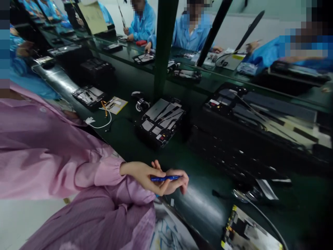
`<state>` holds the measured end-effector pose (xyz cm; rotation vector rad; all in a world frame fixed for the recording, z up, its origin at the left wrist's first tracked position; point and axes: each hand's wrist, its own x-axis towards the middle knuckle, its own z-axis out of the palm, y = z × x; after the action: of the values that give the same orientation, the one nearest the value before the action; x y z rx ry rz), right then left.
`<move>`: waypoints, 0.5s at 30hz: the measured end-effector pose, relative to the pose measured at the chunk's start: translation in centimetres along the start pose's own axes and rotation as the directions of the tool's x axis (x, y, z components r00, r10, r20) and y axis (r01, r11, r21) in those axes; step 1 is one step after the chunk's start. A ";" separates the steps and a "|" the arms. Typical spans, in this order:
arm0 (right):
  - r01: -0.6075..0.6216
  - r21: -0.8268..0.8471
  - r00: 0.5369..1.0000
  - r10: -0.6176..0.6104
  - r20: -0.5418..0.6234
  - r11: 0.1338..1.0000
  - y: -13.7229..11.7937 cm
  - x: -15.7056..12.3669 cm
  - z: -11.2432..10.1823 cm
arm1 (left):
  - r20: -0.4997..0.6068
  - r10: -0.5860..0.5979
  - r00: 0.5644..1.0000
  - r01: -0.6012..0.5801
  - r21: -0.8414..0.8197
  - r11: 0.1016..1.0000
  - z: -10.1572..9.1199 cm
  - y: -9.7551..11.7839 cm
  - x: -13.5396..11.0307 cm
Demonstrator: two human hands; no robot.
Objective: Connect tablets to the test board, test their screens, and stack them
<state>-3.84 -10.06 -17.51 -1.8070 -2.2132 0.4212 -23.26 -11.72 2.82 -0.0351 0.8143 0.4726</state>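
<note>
My left hand (142,175), in a pink sleeve, holds one end of a slim blue pen-like tool (165,178) between thumb and fingers. Against it lies my right hand (174,184), its curled fingers bent around the tool's other end. The two hands touch, close above the near edge of the dark green bench (208,194). Past them stands a stack of open black device housings (161,119) with silvery flat parts inside. Some fingertips overlap and are partly hidden.
A larger pile of black housings (260,125) stands at the right. An opened device with yellow corners (249,231) lies lower right beside a grey cable. A white cable (104,125) lies left. A green post (165,45) rises beyond; people in blue work across the bench.
</note>
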 end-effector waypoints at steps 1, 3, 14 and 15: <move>-0.013 -0.016 1.000 0.013 -0.012 1.000 -1.7 -0.4 1.0 | -0.030 0.037 0.999 -0.035 0.051 0.998 -0.2 0.0 -0.2; -0.037 -0.046 0.998 0.034 -0.050 0.998 -4.4 -0.8 2.3 | -0.048 0.084 0.995 -0.076 0.140 0.987 -0.6 -0.1 -0.7; 0.197 -0.054 0.970 -0.203 -0.136 0.979 -10.3 0.9 0.7 | 0.047 0.380 0.924 -0.377 0.289 0.880 -3.7 -0.5 -4.1; 0.270 -0.041 0.956 -0.273 -0.109 0.962 -9.8 0.7 -0.2 | 0.030 0.456 0.890 -0.437 0.347 0.830 -4.1 -0.5 -4.3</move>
<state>-12.83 -11.17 -13.59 -1.4674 -2.3497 0.2281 -28.40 -14.70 2.91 0.4839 0.9524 0.7674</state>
